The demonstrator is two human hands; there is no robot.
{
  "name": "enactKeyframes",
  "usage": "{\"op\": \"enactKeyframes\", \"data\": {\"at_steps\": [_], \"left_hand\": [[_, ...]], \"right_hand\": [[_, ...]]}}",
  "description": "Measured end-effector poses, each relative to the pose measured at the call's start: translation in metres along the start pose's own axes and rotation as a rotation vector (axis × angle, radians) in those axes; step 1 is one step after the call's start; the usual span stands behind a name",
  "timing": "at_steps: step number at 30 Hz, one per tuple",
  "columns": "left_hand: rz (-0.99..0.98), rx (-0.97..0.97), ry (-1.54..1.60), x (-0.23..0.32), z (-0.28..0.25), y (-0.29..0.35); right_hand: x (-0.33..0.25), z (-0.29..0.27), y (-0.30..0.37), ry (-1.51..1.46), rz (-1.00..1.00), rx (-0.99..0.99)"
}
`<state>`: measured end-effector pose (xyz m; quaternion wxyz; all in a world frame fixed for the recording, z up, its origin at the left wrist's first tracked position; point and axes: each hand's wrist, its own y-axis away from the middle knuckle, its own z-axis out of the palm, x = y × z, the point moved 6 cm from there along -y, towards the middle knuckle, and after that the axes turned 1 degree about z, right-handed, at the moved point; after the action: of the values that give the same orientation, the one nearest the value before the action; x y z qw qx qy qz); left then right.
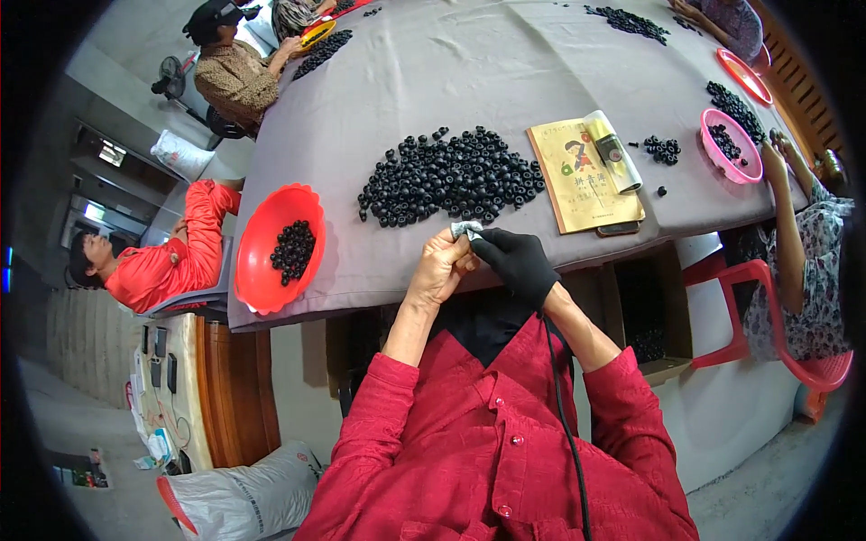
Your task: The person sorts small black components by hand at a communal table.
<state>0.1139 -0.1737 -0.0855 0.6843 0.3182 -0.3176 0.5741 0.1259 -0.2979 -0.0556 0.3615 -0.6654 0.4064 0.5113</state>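
My bare left hand (437,268) and my right hand (519,264), in a black glove, meet at the table's near edge. Their fingers are pinched together around a small pale, whitish-grey piece (466,231); whether it is a scrap of cloth or tape on a fingertip I cannot tell. Just beyond them lies a wide heap of small round black parts (451,176), some with a hole showing. Left of the heap, a red plastic basin (255,257) with a wavy rim holds a smaller lot of black parts (293,252).
Right of the heap lies a yellow booklet (564,176) with a clear-wrapped item (622,167) on it. A pink basin (706,144) stands near a co-worker's hands (780,153). Other people sit around the grey-covered table (406,81). An open carton (681,316) is below its edge.
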Motion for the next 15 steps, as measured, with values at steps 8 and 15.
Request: {"op": "enactKeyframes", "data": {"at_steps": [8,15], "left_hand": [[-0.002,0.071,-0.059,0.003,0.003,0.001],[-0.024,-0.019,0.055,-0.001,-0.001,0.0]], "right_hand": [[-0.007,-0.005,0.001,0.01,-0.034,-0.001],[-0.006,-0.003,0.006,-0.021,-0.07,-0.063]]}}
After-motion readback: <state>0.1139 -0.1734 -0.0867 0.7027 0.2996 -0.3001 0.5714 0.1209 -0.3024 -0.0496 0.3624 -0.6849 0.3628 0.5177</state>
